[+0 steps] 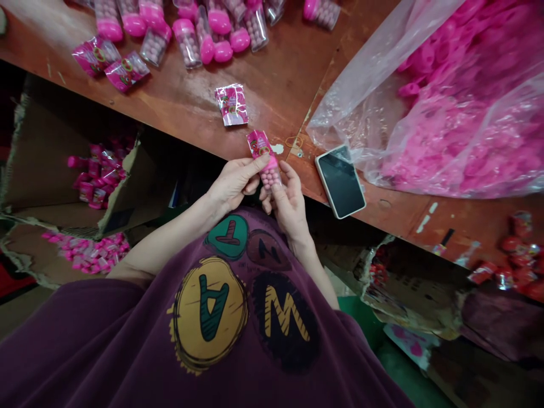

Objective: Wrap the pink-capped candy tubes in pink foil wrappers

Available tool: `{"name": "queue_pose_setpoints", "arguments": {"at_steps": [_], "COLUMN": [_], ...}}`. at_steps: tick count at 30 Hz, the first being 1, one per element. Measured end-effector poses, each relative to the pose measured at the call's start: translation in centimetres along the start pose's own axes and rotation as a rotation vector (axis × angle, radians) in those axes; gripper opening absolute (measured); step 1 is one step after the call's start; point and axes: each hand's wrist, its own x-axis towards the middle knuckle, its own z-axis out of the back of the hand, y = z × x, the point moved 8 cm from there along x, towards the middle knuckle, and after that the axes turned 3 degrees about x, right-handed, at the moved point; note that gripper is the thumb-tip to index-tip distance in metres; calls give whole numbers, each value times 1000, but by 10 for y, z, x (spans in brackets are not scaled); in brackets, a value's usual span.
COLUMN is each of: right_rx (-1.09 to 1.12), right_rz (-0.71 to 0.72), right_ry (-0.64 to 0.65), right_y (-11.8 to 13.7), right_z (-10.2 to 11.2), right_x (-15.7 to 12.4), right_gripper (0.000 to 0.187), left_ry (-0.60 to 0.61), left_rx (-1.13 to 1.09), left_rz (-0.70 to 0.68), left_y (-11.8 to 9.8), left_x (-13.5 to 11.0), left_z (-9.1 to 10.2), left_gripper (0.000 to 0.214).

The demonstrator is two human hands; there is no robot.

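Both my hands hold one small clear jar of pink candy balls (271, 177) with a pink cap, just off the table's front edge. A shiny pink printed wrapper (256, 141) sits at its cap end. My left hand (236, 180) pinches the cap and wrapper with the thumb on top. The fingers of my right hand (289, 199) close round the clear body, thumb along its lower end. Just beyond, a flat stack of the same pink wrappers (232, 105) lies on the wooden table (280, 73). The undersides of my fingers are hidden.
Capped candy jars (187, 42) crowd the far left of the table. A phone (340, 181) lies by the edge, with a rubber band (293, 141) nearby. A plastic bag of pink pieces (450, 130) fills the right. Below left, an open carton (46, 153) holds wrapped jars.
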Motion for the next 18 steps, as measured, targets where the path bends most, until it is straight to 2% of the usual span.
{"name": "queue_pose_setpoints", "arguments": {"at_steps": [3,8,15,18], "right_rx": [37,-1,94,187], "right_rz": [-1,96,-30,-133], "right_ry": [-23,-52,-38,9], "right_y": [-8,-10,-7,-10], "right_z": [-3,-2,3,-3], "right_x": [4,6,4,6], "right_gripper": [64,61,66,62], "left_ry": [22,-75,10,-27], "left_rx": [29,73,-8,15], "left_rz": [-33,-11,41,43], "left_y": [4,4,0,4], "left_x": [-1,-5,2,2], "left_z": [-3,5,1,0], "left_gripper": [52,39,37,43]}}
